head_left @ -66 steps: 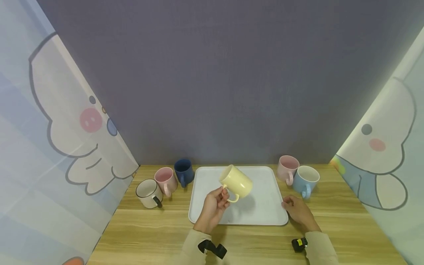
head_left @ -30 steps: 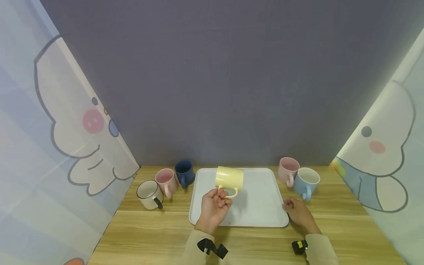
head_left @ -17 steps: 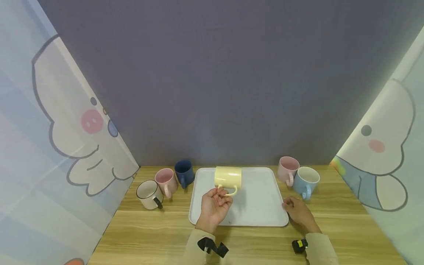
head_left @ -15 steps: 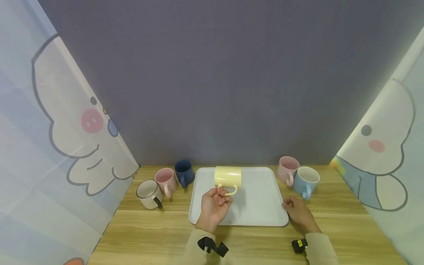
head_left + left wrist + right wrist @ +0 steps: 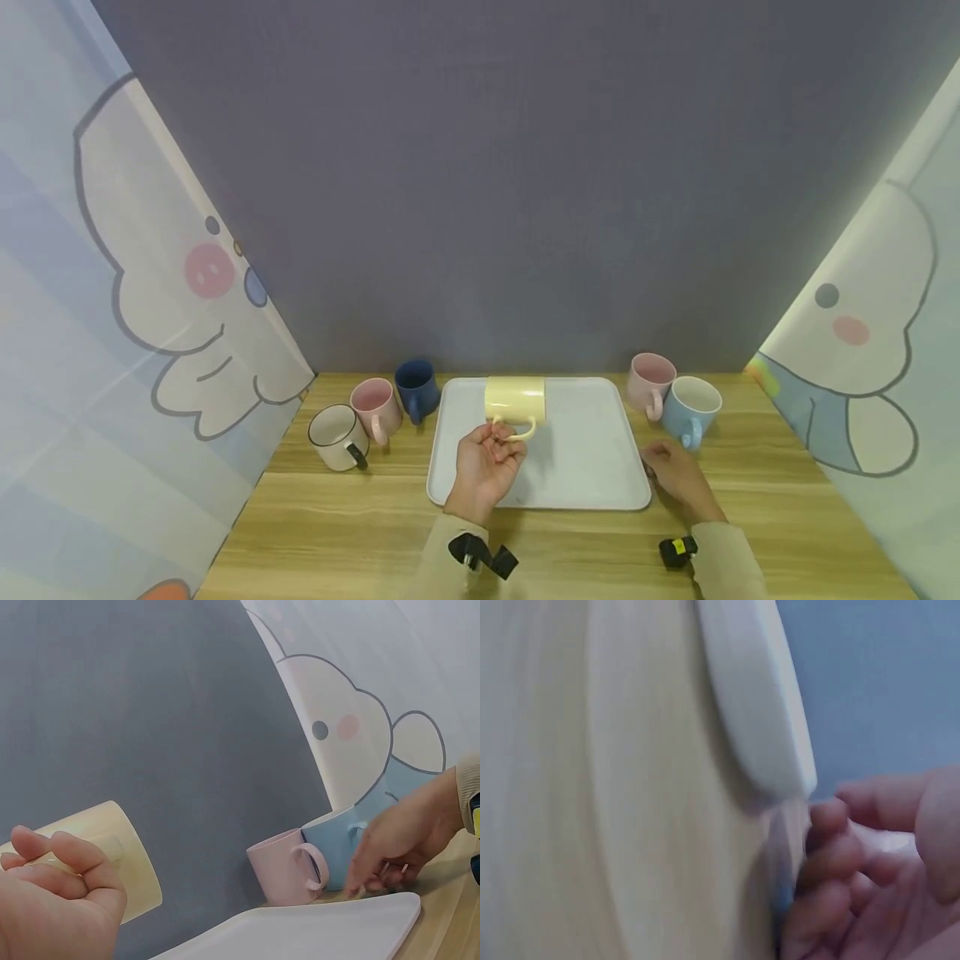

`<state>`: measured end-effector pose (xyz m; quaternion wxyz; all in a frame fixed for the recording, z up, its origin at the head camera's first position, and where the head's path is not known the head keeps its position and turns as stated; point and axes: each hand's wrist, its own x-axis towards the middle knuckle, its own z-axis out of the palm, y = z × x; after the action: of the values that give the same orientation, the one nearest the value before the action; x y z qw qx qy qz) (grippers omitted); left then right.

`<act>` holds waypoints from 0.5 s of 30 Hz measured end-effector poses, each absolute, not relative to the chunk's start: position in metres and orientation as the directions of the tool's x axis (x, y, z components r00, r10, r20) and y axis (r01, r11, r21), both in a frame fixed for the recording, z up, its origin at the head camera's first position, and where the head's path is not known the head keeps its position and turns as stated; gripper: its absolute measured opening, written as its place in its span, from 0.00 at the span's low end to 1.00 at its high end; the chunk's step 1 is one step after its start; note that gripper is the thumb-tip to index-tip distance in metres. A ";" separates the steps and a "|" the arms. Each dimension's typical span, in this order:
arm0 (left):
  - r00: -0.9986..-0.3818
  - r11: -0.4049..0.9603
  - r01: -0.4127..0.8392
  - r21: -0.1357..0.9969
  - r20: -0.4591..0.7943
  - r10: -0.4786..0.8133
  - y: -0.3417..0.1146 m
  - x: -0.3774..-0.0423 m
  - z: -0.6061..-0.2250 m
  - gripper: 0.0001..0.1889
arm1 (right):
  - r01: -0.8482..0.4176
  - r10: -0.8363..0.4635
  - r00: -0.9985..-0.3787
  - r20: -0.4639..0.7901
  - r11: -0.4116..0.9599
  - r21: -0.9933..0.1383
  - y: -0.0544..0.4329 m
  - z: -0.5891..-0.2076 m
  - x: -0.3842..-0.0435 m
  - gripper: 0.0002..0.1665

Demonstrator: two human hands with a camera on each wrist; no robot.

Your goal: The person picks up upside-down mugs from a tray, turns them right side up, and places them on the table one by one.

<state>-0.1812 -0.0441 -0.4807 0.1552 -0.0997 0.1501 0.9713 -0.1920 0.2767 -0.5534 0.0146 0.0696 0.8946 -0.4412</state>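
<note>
My left hand (image 5: 489,473) holds a pale yellow mug (image 5: 515,400) by its handle, fingers curled round it. The mug is tipped onto its side above the white tray (image 5: 577,483), handle toward me. In the left wrist view the curled fingers (image 5: 86,859) overlap the yellow mug (image 5: 135,862). My right hand (image 5: 681,477) is beside the tray's right edge, its fingers loosely bent and nothing seen in them. It looks blurred in the left wrist view. A light blue mug (image 5: 693,408) and a pink mug (image 5: 651,383) stand just beyond that hand.
Left of the tray stand a white mug with a black rim (image 5: 337,442), another pink mug (image 5: 377,408) and a dark blue mug (image 5: 417,387). A grey wall (image 5: 510,208) rises behind the wooden table (image 5: 360,533), with printed curtains on both sides.
The yellow mug has turned from a slant to lying level and shifted left over the tray. My right hand has just moved slightly at the tray's edge.
</note>
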 end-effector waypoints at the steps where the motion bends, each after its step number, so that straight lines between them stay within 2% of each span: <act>1: -0.931 -0.907 -0.332 0.259 -0.242 0.271 -0.044 -0.181 -0.481 0.16 | 0.149 0.138 -0.987 -0.083 0.586 -0.797 0.273 -0.552 -0.191 0.18; 5: -0.931 -0.909 -0.333 0.252 -0.243 0.274 -0.042 -0.181 -0.480 0.15 | 0.164 0.165 -0.982 -0.095 0.481 -0.861 0.248 -0.540 -0.187 0.19; 8: -0.932 -0.910 -0.332 0.250 -0.238 0.274 -0.038 -0.182 -0.479 0.14 | 0.175 0.091 -0.984 -0.154 0.314 -0.933 0.226 -0.529 -0.185 0.19; 11: -0.930 -0.910 -0.333 0.245 -0.243 0.275 -0.035 -0.183 -0.479 0.14 | 0.186 -0.035 -0.981 -0.191 0.114 -0.976 0.207 -0.521 -0.182 0.17; 15: -0.929 -0.909 -0.342 0.240 -0.230 0.289 -0.030 -0.182 -0.479 0.15 | 0.182 -0.293 -0.948 -0.125 -0.174 -0.968 0.190 -0.513 -0.178 0.18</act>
<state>-0.1824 -0.0299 -0.4789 0.1623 -0.0951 0.1392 0.9722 -0.1784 0.1905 -0.5135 0.1552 -0.0445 0.6235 -0.7650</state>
